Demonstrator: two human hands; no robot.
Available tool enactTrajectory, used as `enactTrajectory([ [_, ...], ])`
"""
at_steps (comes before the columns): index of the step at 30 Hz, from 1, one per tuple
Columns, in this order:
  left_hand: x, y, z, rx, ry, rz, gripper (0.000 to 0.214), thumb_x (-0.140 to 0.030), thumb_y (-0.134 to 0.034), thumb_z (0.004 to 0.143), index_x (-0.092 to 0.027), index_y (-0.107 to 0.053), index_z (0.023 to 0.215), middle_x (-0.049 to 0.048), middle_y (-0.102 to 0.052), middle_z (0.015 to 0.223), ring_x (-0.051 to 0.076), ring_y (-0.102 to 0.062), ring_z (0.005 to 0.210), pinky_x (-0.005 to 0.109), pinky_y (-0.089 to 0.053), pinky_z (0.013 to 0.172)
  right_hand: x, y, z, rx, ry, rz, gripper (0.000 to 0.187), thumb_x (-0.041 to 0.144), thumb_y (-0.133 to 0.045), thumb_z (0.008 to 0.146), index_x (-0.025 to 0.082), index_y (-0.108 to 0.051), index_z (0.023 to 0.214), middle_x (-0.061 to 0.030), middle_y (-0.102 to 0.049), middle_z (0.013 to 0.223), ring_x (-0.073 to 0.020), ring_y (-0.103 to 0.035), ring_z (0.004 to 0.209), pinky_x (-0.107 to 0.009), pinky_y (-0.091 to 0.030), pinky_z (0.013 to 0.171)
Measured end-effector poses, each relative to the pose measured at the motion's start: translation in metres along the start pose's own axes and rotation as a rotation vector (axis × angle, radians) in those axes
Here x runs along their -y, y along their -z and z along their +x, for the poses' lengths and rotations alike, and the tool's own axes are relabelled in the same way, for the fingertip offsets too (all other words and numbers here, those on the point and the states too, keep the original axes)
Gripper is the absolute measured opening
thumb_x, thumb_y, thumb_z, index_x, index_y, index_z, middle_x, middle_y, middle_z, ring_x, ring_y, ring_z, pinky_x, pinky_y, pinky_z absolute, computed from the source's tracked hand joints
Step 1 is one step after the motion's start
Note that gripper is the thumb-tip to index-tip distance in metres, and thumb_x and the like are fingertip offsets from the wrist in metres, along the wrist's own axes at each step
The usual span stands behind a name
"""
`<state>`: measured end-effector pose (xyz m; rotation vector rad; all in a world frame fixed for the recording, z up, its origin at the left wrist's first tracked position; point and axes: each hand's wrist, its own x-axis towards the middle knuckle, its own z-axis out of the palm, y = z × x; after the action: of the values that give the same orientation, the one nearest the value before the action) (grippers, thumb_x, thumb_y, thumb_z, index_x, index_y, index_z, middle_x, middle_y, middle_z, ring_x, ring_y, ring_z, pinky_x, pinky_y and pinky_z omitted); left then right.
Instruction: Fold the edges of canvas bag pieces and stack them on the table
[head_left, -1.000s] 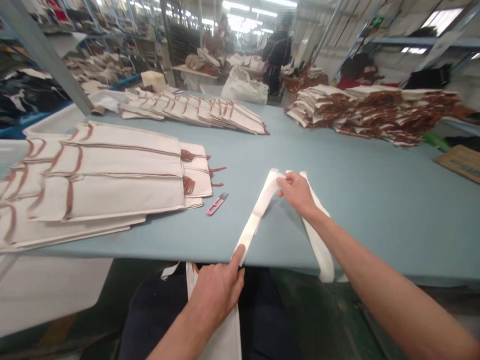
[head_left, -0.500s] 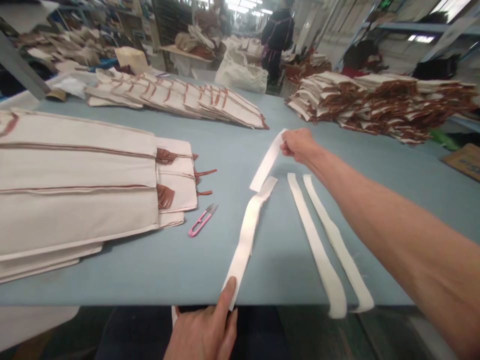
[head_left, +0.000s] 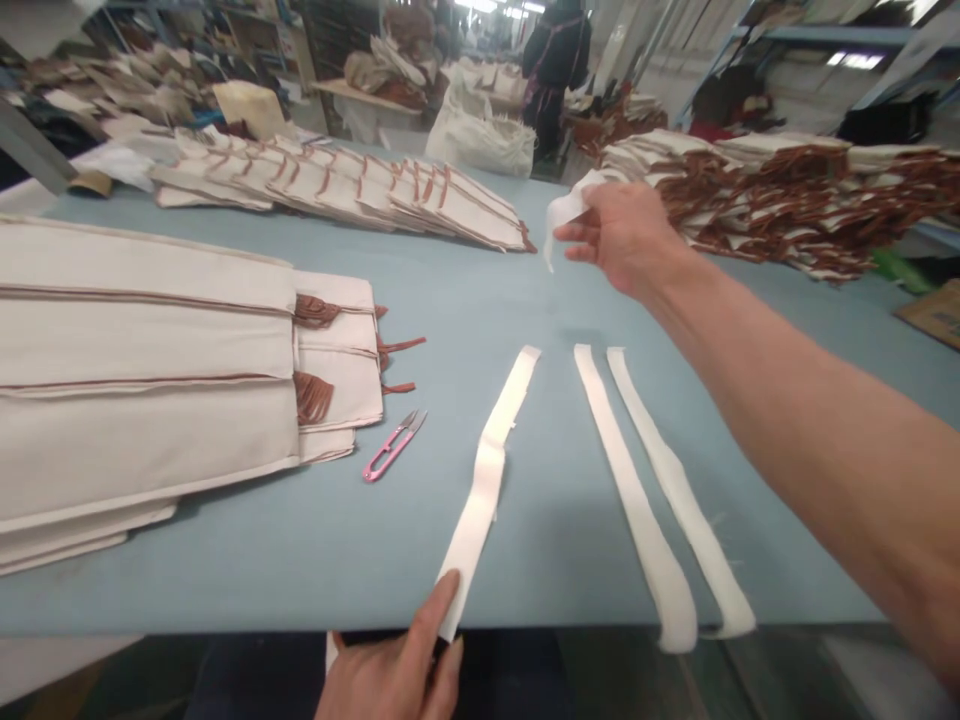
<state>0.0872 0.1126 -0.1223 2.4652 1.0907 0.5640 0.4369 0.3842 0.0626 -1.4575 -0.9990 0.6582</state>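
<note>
My right hand (head_left: 626, 240) is raised above the table's middle, fingers pinched on a short white strap piece (head_left: 564, 212) that hangs from them. My left hand (head_left: 397, 670) is at the table's near edge, its index finger pressing the near end of a long white strap (head_left: 487, 480) that lies flat on the blue-grey table (head_left: 480, 300). To the right of that strap lie two more white straps (head_left: 645, 500) side by side, their near ends hanging over the edge.
Pink thread snips (head_left: 391, 448) lie left of the straps. Stacked cream bags with brown trim (head_left: 165, 370) fill the left side, with more stacks at the back (head_left: 352, 190) and back right (head_left: 780, 200). A person in dark clothes (head_left: 556, 60) stands beyond the table.
My right hand lifted the short strap piece off the long strap and carried it up and away. The long strap now lies flat. My left hand stayed at the edge.
</note>
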Motion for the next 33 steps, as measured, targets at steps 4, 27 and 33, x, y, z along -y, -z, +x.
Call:
enactTrajectory([
  [4, -0.010, 0.012, -0.009, -0.120, 0.113, -0.160, 0.031, -0.037, -0.040, 0.107, -0.025, -0.059, 0.128, -0.0041, -0.070, 0.059, 0.017, -0.069, 0.050, 0.025, -0.050, 0.059, 0.044, -0.004, -0.085, 0.120, -0.052, 0.113, 0.025, 0.011, -0.043, 0.102, 0.016, -0.058, 0.081, -0.0006, -0.068, 0.072, -0.0093, -0.069, 0.060, -0.012, -0.048, 0.043],
  [27, -0.089, 0.059, -0.070, -0.386, 0.576, -1.808, 0.053, -0.055, -0.086, 0.074, -0.013, -0.080, 0.106, -0.0041, -0.050, 0.061, 0.006, -0.039, 0.057, 0.017, -0.035, 0.058, 0.003, -0.003, -0.477, 0.195, -0.698, 0.630, 0.031, 0.043, -0.084, 0.081, 0.018, -0.075, 0.096, -0.0062, -0.077, 0.094, -0.0198, -0.072, 0.078, -0.026, -0.059, 0.054],
  [33, -0.082, 0.075, -0.093, -0.491, 0.615, -1.413, 0.050, -0.060, -0.077, 0.081, -0.013, -0.083, 0.096, 0.0017, -0.064, 0.069, 0.010, -0.051, 0.062, 0.022, -0.044, 0.064, -0.023, -0.004, -0.507, 0.161, -0.787, 0.584, 0.036, 0.047, -0.085, 0.077, 0.021, -0.072, 0.098, -0.0061, -0.079, 0.093, -0.0214, -0.074, 0.081, -0.025, -0.056, 0.055],
])
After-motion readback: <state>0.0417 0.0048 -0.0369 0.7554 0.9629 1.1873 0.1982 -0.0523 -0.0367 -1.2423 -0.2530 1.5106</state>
